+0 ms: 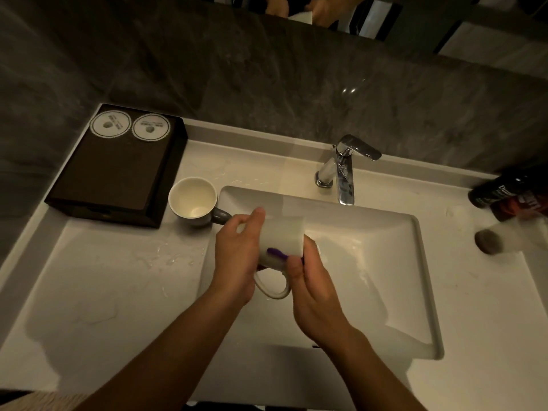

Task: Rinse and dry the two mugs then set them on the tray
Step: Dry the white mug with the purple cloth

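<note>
Both hands are on the white mug point(281, 238), held over the sink basin point(370, 262). The left hand point(237, 256) wraps round its 9 o'clock end and the right hand point(311, 280) pinches the 3 o'clock end, thumb just beside the purple mark. The mug lies on its side with its long axis running 9 to 3 and its handle loop hanging toward 6, at the person. Which end is the mouth I cannot tell, as the hands cover it. The tap point(344, 170) stands at 1 o'clock from the hands, and no stream shows under its spout. The grey mug point(192, 200) sits upright on the counter point(103, 277) at 10 o'clock, its handle reaching toward the left hand. Just beyond it, also at 10 o'clock, is the dark tray point(118, 173), with two round paper coasters point(130, 126) at its far end. So everything this mug is headed for lies up and left. The left hand is plainly the nearer one for that carry, and the mug must be turned upright first, I'd say.
</note>
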A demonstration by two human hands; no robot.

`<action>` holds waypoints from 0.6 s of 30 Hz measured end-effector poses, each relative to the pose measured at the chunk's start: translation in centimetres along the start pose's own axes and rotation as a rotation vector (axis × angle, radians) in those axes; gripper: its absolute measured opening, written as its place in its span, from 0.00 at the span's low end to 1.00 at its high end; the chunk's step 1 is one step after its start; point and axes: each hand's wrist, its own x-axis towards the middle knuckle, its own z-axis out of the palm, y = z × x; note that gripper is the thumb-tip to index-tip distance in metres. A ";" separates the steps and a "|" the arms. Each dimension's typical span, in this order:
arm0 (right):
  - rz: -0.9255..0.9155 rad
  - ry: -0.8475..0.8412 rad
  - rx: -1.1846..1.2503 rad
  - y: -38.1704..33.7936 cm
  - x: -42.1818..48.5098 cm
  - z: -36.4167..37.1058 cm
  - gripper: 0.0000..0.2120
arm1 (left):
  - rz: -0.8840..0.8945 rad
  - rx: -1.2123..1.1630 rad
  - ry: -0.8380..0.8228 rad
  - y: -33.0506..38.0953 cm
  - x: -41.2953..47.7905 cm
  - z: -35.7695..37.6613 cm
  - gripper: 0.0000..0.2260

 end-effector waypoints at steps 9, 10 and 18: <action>0.423 0.059 0.612 -0.8 2.0 -2.7 0.15 | 1.241 0.578 -0.200 -2.9 1.1 -3.4 0.18; 0.416 0.043 0.656 -0.8 2.0 -2.9 0.16 | 1.184 0.580 -0.263 -2.8 1.4 -3.6 0.21; -0.216 -0.086 -0.188 0.0 0.4 -0.7 0.16 | -0.429 -0.180 -0.286 0.8 0.6 -2.3 0.27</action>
